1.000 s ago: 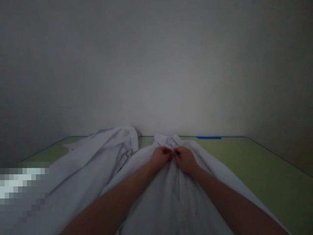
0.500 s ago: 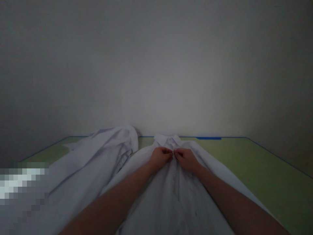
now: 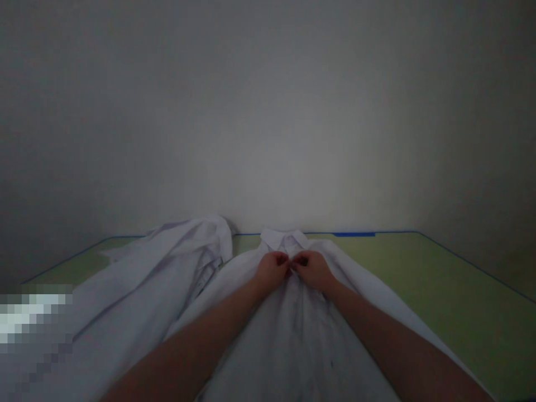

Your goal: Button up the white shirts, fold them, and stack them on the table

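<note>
A white collared garment [image 3: 288, 340], shirt- or coat-like, lies face up in front of me with its collar [image 3: 274, 239] toward the wall. Just below the collar, my left hand [image 3: 272, 269] pinches the front edge of the cloth. My right hand [image 3: 312, 269] meets it there, its fingertips closed on the same front opening. The fingertips of both hands nearly touch, and the cloth gathers into folds under them. Whether a button sits between the fingers is too small and dark to make out.
Another white garment [image 3: 159, 285] lies crumpled to the left, close beside the first. Both rest on a green table [image 3: 397, 268] with a blue edge. A blue strip [image 3: 354, 234] lies at the back edge, against a grey wall [image 3: 268, 111]. The lower left corner is pixelated.
The view has shifted slightly. Both hands stay at the garment's front below the collar, with their fingertips still together and only small finger movement.
</note>
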A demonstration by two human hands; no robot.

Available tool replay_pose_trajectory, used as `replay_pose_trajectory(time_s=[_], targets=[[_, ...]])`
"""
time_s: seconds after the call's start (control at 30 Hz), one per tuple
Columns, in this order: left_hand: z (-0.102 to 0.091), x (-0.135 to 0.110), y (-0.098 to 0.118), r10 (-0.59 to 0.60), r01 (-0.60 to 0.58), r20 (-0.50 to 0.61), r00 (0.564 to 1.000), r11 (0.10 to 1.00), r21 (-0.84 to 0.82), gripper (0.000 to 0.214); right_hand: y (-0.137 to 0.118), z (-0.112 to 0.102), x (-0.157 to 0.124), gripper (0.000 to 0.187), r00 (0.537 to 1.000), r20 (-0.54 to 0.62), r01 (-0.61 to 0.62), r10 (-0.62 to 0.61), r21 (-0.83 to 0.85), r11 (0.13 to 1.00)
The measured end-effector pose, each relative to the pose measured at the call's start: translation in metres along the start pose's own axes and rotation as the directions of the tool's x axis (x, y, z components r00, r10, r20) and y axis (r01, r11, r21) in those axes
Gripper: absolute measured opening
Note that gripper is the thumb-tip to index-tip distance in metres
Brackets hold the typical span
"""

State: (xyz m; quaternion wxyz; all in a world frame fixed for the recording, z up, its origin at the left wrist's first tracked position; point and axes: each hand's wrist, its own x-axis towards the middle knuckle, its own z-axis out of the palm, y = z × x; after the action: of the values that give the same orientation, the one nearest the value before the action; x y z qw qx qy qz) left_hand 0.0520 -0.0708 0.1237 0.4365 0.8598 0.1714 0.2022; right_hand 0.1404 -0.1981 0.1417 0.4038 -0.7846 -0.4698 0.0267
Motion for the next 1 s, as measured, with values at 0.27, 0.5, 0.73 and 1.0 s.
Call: replay_pose_trajectory(time_s=[0.27, 0.5, 0.73, 1.0], targets=[[-0.001, -0.006, 0.004, 0.049, -0.05, 0.014, 0.999, 0.995, 0.088, 0.014, 0.0, 0.001, 0.001, 0.013, 0.989, 0.003, -0.15, 0.15, -0.027, 0.988], [-0.001, -0.011, 0.007, 0.081, -0.068, -0.068, 0.994, 0.981, 0.18, 0.028, 0.005, -0.004, 0.003, 0.015, 0.972, 0.167, -0.18, 0.168, 0.063, 0.982], [0.0, -0.009, 0.008, 0.076, -0.052, -0.057, 0.996, 0.94, 0.338, 0.016, -0.001, -0.046, -0.002, 0.036, 0.931, 0.352, -0.028, 0.1, -0.204, 0.979], [-0.018, -0.01, 0.035, 0.078, -0.108, 0.082, 0.994, 0.865, 0.489, 0.013, -0.038, -0.057, -0.048, 0.063, 0.911, 0.375, 0.085, 0.171, -0.577, 0.812]])
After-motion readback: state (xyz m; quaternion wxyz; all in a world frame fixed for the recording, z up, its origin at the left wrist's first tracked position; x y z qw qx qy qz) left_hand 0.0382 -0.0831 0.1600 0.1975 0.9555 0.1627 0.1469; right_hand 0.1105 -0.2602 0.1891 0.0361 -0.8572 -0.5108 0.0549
